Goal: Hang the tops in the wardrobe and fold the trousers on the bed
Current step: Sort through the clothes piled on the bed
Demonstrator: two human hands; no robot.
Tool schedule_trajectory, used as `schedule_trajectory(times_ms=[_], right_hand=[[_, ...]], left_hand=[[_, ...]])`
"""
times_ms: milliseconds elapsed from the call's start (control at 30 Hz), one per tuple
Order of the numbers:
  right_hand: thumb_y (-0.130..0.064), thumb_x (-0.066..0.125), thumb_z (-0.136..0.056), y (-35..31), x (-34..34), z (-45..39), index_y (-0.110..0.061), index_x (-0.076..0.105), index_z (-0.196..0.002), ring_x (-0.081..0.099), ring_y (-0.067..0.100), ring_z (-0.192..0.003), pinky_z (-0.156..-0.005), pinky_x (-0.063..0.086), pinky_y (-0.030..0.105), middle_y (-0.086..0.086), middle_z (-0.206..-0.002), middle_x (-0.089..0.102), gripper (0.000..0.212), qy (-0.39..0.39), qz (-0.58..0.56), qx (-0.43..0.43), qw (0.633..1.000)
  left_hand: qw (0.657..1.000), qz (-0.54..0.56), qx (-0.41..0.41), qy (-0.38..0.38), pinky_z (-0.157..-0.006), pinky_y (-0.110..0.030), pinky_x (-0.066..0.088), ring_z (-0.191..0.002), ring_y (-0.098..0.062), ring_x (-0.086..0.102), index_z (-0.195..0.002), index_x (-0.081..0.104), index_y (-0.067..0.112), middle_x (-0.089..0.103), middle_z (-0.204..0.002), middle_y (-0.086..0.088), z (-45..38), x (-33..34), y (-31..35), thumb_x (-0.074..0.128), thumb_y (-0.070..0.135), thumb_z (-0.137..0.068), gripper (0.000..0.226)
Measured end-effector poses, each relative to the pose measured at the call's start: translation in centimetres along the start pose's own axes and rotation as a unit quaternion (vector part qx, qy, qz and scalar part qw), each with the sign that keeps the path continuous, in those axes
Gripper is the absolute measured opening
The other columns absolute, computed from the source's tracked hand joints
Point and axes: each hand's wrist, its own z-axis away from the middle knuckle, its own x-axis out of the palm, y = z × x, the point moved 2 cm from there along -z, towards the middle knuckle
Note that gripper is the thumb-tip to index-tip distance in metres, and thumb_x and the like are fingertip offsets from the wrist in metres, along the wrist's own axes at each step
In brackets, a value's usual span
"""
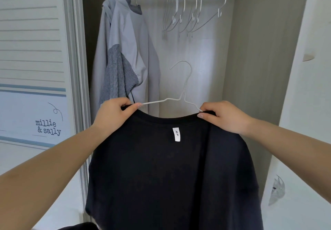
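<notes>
At the neckline of the black top (172, 172), the left hand (114, 115) and right hand (223, 117) are each pinching a shoulder edge, fingers curled round the fabric and the arms of a white wire hanger (180, 93). Its hook is standing free, below the rail. Behind, inside the open wardrobe (254, 50), a grey top (129, 50) is hanging beside empty hangers (189, 11).
</notes>
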Motion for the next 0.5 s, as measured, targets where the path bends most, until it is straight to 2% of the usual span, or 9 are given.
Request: schedule_trajectory(times_ms=[100, 200, 267, 333, 400, 500], right_hand=[[-0.035, 0.055, -0.093, 0.3, -0.1, 0.0, -0.037, 0.048, -0.072, 0.049, 0.003, -0.080, -0.069, 0.035, 0.013, -0.011, -0.079, 0.053, 0.022, -0.003, -0.023, 0.005, 1.000], [-0.035, 0.052, -0.095, 0.9, -0.1, 0.4, -0.036, 0.049, -0.080, 0.054, 0.014, -0.083, -0.072, 0.041, 0.022, -0.008, -0.086, 0.059, 0.015, -0.055, -0.056, 0.061, 0.995], [-0.032, 0.051, -0.096, 0.9, 0.1, 0.5, -0.038, 0.052, -0.091, 0.060, 0.019, -0.087, -0.080, 0.047, 0.031, -0.004, -0.095, 0.067, 0.007, -0.103, -0.077, 0.086, 0.988], [-0.027, 0.052, -0.096, 0.3, 0.1, 0.6, -0.038, 0.053, -0.101, 0.059, 0.018, -0.078, -0.074, 0.049, 0.031, 0.006, -0.100, 0.069, 0.012, -0.143, -0.112, 0.098, 0.978], [-0.019, 0.052, -0.097, -0.3, 0.2, 0.8, -0.035, 0.055, -0.110, 0.060, 0.013, -0.074, -0.064, 0.050, 0.024, 0.010, -0.104, 0.069, 0.021, -0.176, -0.208, 0.128, 0.954], [-0.007, 0.052, -0.096, -0.9, 0.2, 1.2, -0.024, 0.059, -0.117, 0.067, 0.018, -0.095, -0.074, 0.058, 0.031, 0.008, -0.115, 0.067, 0.028, -0.205, -0.399, 0.175, 0.876]], left_hand=[[0.999, 0.010, -0.022, 0.021, -0.059, -0.037, 0.045, -0.063, -0.027, 0.057, -0.069, 0.064, 0.010, 0.061, -0.064, -0.011, -0.2, 0.2, -0.3, 0.061, 0.048, -0.085, 0.042], [0.999, 0.024, -0.033, 0.022, -0.060, -0.035, 0.044, -0.066, -0.028, 0.057, -0.072, 0.065, 0.010, 0.061, -0.066, -0.012, -0.7, 0.3, -0.8, 0.061, 0.045, -0.086, 0.038], [0.999, 0.024, -0.039, 0.018, -0.066, -0.037, 0.047, -0.070, -0.025, 0.059, -0.077, 0.067, 0.014, 0.064, -0.070, -0.006, -1.1, 0.3, -1.1, 0.061, 0.044, -0.087, 0.033], [0.999, -0.002, -0.047, 0.022, -0.079, -0.041, 0.048, -0.078, -0.020, 0.061, -0.083, 0.068, 0.020, 0.066, -0.077, 0.003, -1.5, 0.6, -1.5, 0.058, 0.046, -0.089, 0.028], [0.997, -0.024, -0.066, 0.029, -0.092, -0.048, 0.043, -0.086, -0.015, 0.059, -0.087, 0.067, 0.028, 0.065, -0.084, 0.011, -1.8, 0.8, -1.9, 0.056, 0.049, -0.089, 0.024], [0.995, -0.009, -0.097, 0.030, -0.098, -0.051, 0.040, -0.095, -0.013, 0.058, -0.093, 0.067, 0.032, 0.065, -0.094, 0.014, -2.1, 1.3, -2.5, 0.056, 0.050, -0.089, 0.021]])
